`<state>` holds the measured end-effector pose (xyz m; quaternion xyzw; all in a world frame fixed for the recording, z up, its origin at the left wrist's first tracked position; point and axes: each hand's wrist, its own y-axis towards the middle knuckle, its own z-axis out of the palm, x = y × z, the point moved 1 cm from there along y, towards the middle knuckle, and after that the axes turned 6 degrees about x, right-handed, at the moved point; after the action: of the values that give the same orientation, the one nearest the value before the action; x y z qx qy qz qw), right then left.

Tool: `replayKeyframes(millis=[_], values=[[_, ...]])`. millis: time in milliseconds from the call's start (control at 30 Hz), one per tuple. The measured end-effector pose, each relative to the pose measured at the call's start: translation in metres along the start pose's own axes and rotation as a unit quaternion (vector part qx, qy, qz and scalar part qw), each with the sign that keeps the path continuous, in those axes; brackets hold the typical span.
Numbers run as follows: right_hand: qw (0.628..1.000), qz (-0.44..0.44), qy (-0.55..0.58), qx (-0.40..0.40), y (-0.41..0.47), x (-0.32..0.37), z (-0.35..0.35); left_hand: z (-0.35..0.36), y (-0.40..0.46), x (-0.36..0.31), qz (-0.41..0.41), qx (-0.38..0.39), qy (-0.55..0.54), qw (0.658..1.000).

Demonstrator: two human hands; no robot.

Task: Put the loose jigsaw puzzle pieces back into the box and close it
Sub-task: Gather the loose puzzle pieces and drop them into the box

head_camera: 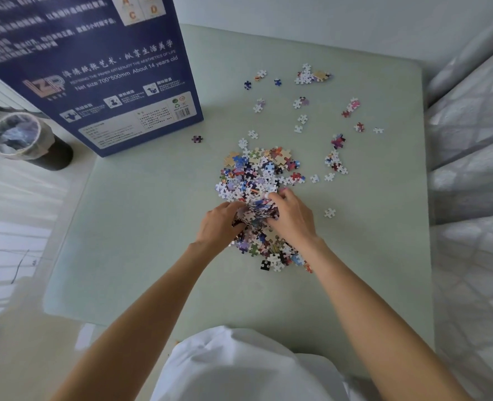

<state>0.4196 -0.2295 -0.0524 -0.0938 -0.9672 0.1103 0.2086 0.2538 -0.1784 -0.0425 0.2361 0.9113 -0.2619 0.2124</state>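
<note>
A heap of loose jigsaw pieces (257,172) lies in the middle of the pale green table (152,227). My left hand (220,224) and my right hand (293,215) cup a bunch of pieces (258,209) between them, fingers curled round it from both sides. More pieces (277,253) lie under my wrists. Scattered pieces (311,75) dot the far right of the table. The dark blue puzzle box (95,68) stands upright at the far left, its printed side facing me; its opening is out of sight.
A bin lined with a clear bag (20,137) stands on the floor left of the table. A quilted white mattress (470,169) runs along the table's right edge. A lone piece (196,138) lies near the box's corner. My white garment (239,369) fills the bottom.
</note>
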Motion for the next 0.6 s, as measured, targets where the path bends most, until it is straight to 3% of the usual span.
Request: replayKeyframes(millis=[200, 333, 467, 600], values=[[0.998, -0.013, -0.057, -0.027, 0.006, 0.003, -0.007, -0.005, 0.002, 0.007, -0.029, -0.013, -0.014, 0.999], [0.993, -0.07, -0.091, -0.026, 0.014, 0.004, -0.007, -0.004, 0.004, 0.012, -0.027, -0.009, 0.003, 1.0], [0.994, -0.094, -0.041, -0.035, 0.017, 0.005, -0.013, -0.007, 0.004, 0.017, -0.04, -0.022, -0.028, 0.999], [0.998, -0.046, 0.009, -0.038, 0.013, 0.004, -0.024, -0.017, -0.005, 0.02, -0.04, -0.054, -0.063, 0.996]])
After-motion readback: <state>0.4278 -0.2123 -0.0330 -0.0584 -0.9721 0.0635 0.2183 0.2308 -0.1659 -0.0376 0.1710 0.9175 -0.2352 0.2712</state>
